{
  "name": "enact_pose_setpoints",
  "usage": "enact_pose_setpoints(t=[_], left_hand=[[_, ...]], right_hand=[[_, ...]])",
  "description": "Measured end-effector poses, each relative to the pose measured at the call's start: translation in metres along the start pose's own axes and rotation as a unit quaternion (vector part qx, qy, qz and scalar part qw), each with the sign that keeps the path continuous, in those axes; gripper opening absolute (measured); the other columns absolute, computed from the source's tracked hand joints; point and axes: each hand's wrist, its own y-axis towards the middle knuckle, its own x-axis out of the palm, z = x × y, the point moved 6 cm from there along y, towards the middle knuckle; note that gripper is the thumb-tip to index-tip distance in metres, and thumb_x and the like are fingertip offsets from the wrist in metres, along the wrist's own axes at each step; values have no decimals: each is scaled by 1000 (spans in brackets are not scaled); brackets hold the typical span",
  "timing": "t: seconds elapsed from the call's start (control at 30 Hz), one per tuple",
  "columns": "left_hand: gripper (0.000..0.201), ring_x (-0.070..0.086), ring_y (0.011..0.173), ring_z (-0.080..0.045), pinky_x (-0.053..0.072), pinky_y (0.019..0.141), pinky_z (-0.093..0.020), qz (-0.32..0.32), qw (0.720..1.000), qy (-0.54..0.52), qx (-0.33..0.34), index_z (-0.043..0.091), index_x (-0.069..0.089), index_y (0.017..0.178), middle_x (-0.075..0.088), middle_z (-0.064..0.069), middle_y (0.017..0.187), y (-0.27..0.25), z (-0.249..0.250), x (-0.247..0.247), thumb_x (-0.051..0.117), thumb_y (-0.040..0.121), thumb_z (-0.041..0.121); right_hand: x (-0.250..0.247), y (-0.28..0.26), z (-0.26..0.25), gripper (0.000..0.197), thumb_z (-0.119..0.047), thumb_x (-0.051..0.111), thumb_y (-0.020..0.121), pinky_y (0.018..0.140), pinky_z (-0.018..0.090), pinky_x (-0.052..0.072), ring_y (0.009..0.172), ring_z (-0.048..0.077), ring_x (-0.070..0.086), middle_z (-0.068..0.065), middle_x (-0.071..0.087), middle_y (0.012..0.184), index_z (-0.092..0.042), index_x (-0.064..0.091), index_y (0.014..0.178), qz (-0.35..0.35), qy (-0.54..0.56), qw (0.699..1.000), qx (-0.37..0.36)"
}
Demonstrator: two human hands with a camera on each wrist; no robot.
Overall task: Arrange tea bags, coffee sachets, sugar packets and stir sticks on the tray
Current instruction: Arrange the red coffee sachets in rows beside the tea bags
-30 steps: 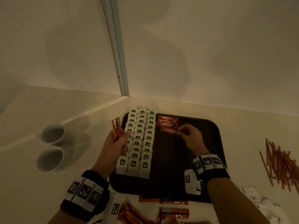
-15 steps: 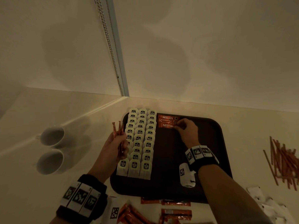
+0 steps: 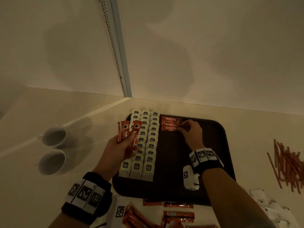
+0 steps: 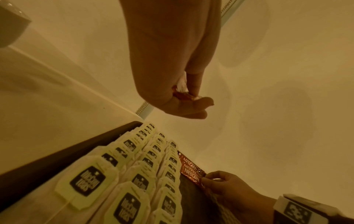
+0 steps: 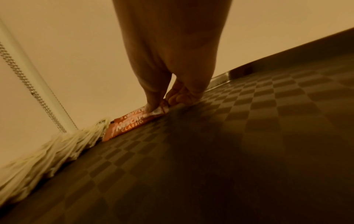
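Hospitality refreshment counter: cups (image 3: 53, 137), tray (image 3: 189, 191) of tea bags (image 3: 148, 168), sachets (image 3: 170, 124).

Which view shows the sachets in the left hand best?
Head view: the left hand holds the fanned sachets, print readable. Left wrist shows only their crumpled ends in the grip. Right wrist does not show them.

Dim, warm-tinted light — soft shadows, blurred, bowed edges.

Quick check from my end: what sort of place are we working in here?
Probably a hotel room or office refreshment corner: a pale counter against a wall, two white cups, and a dark tray being stocked with tea bags and coffee sachets.
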Motion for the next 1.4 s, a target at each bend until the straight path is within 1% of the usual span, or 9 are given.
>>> enact_pose_setpoints(t=[0.17, 0.3, 0.4, 0.57, 0.7, 0.87, 1.0, 1.27, 1.4], left_hand=[[11, 66, 63, -15, 52, 56, -24, -7, 999, 38, 29, 10, 62, 100, 72, -4, 83, 6, 12, 8, 60, 91, 17], [11, 65, 58, -15, 50, 52, -21, -15, 998, 47, 38, 11, 62, 96, 73, -3, 79, 7, 17, 23, 65, 88, 17], [10, 64, 58, -15, 50, 52, -20, -20, 998, 26, 46, 12, 64, 93, 69, 1, 73, 4, 20, 28, 67, 86, 18], [7, 68, 65, -15, 56, 65, -21, 14, 996, -27, 88, 9, 69, 87, 72, -4, 75, -1, 27, 12, 70, 80, 6], [7, 71, 77, -24, 57, 75, -31, 64, 985, 24, 158, 17, 73, 83, 74, -6, 78, -4, 38, 2, 74, 77, 13], [11, 72, 77, -23, 57, 78, -35, 71, 973, 68, 209, 23, 73, 81, 74, -3, 78, -6, 50, 3, 76, 75, 14], [13, 71, 76, -18, 55, 75, -30, 72, 969, 100, 212, 20, 73, 81, 74, -2, 77, -7, 49, 3, 79, 73, 12], [9, 71, 69, -14, 57, 68, -22, 83, 970, 117, 194, 16, 72, 81, 73, -3, 74, -5, 37, 0, 78, 74, 14], [13, 58, 49, -8, 50, 51, -17, 91, 982, 91, 139, 7, 67, 82, 61, -6, 63, -6, 21, -8, 66, 87, 20]], right_hand=[[-25, -13, -52, 16, -27, 63, 88, 83, 27, 50, 91, 11, 57, -3, 59, 97, -15, 60, 98, 15, 82, 995, -61], [-19, -52, -121, 24, -27, 63, 87, 75, 22, 54, 90, 10, 63, 3, 64, 97, -16, 60, 108, -186, 248, 945, -107], [-15, -69, -143, 23, -13, 62, 88, 69, 14, 50, 85, 3, 62, 8, 65, 101, -8, 58, 110, -223, 270, 926, -143], [-16, -80, -134, 23, -4, 57, 89, 69, 19, 53, 75, 5, 64, 7, 65, 91, -9, 54, 111, -228, 348, 905, -91], [-4, -93, -124, 19, -1, 57, 88, 71, 19, 53, 77, 6, 64, 7, 65, 94, -2, 59, 107, -265, 333, 902, -68], [8, -104, -116, 19, 5, 54, 87, 78, 23, 55, 86, 14, 68, 9, 65, 98, -1, 59, 105, -283, 453, 846, 13], [8, -104, -115, 19, 3, 54, 87, 78, 23, 56, 85, 15, 68, 7, 67, 96, -6, 62, 102, -264, 479, 837, 18], [8, -107, -107, 15, 2, 57, 87, 71, 19, 54, 79, 7, 66, 4, 67, 91, -8, 64, 94, -280, 416, 865, -7], [-9, -82, -70, 11, -10, 64, 85, 71, 18, 49, 84, 1, 61, -4, 65, 97, -17, 66, 93, -191, 241, 951, -11]])
